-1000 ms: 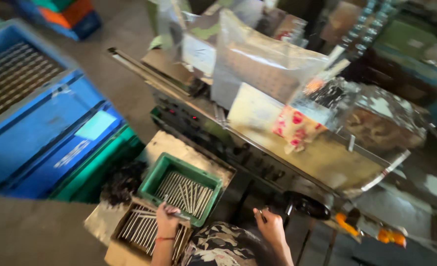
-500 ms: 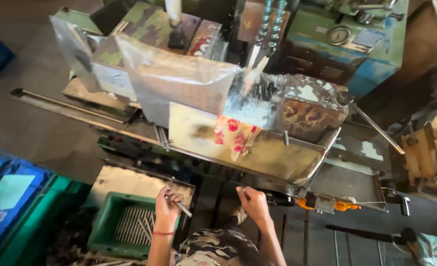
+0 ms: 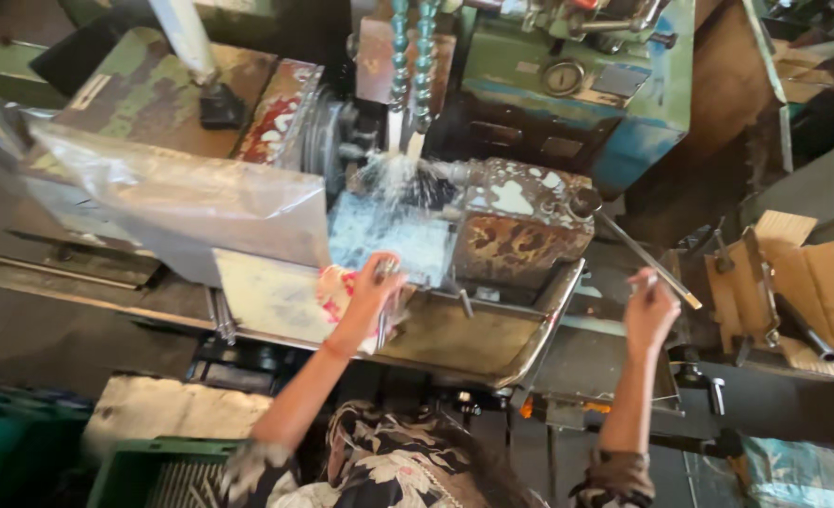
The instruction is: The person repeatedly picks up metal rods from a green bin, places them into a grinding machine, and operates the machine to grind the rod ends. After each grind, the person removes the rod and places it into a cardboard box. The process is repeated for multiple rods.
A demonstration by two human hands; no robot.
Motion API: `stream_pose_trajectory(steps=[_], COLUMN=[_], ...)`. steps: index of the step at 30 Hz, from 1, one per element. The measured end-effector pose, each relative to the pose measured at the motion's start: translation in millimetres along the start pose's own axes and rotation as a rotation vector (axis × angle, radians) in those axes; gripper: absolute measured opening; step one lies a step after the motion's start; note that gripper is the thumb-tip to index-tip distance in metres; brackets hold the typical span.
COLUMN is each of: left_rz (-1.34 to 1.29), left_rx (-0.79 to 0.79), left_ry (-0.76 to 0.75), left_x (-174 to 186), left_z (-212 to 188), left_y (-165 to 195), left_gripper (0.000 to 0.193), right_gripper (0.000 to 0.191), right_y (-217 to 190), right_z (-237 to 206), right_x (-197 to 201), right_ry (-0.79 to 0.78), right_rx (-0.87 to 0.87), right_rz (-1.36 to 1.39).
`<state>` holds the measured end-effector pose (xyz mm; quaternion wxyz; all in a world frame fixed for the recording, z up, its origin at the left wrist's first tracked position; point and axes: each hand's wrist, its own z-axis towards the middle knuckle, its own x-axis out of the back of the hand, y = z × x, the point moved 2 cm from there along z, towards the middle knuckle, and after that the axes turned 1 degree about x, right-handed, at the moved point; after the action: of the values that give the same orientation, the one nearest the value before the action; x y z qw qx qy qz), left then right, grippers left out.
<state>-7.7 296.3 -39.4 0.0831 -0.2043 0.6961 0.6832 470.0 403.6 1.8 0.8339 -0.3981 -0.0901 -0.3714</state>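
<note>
My left hand (image 3: pixel 376 284) reaches up over the machine's metal tray (image 3: pixel 530 343), fingers closed around a thin metal rod (image 3: pixel 383 320) that hangs down from it, beside a red-and-white cloth (image 3: pixel 332 282). Coolant sprays just above it at the grinding wheel area (image 3: pixel 393 183). My right hand (image 3: pixel 650 309) is raised at the right, fingers curled around the end of a long slanted lever handle (image 3: pixel 643 252) of the machine.
A clear plastic splash sheet (image 3: pixel 182 198) hangs left of the spray. A green crate (image 3: pixel 125 475) of metal rods sits at the bottom left. Cardboard pieces (image 3: pixel 812 282) lie at the right. The green machine body (image 3: pixel 577 85) fills the top.
The view swung right and up from the crates to the machine. My left hand lifted a rod from the green crate up to the tray; my right hand rose to the lever.
</note>
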Motion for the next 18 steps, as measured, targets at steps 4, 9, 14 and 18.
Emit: stream_pose_trajectory(steps=[4,9,14,18], left_rz=[-0.479,-0.311,-0.236,-0.153], left_rx=[0.039,0.196,0.193,-0.011], left_ry=[-0.092,0.530,0.698,0.563], left_x=[-25.6,-24.3,-13.8,-15.4], left_z=[136.0,237.5,252.8,258.6], left_y=[-8.1,-9.6,-5.7,-1.8], left_gripper=[0.015,0.036,0.043,0.026], right_gripper=[0.035,0.054,0.061,0.066], right_y=[70.9,106.1,111.1,112.3], right_z=[55.0,50.5,35.9,33.5], right_x=[27.4,32.1,26.3,23.4], right_ry=[-0.021,-0.165,-0.210,-0.186], right_rx=[-0.144,-0.161,-0.265,-0.275], right_rz=[-0.549,-0.707,-0.682,-0.717])
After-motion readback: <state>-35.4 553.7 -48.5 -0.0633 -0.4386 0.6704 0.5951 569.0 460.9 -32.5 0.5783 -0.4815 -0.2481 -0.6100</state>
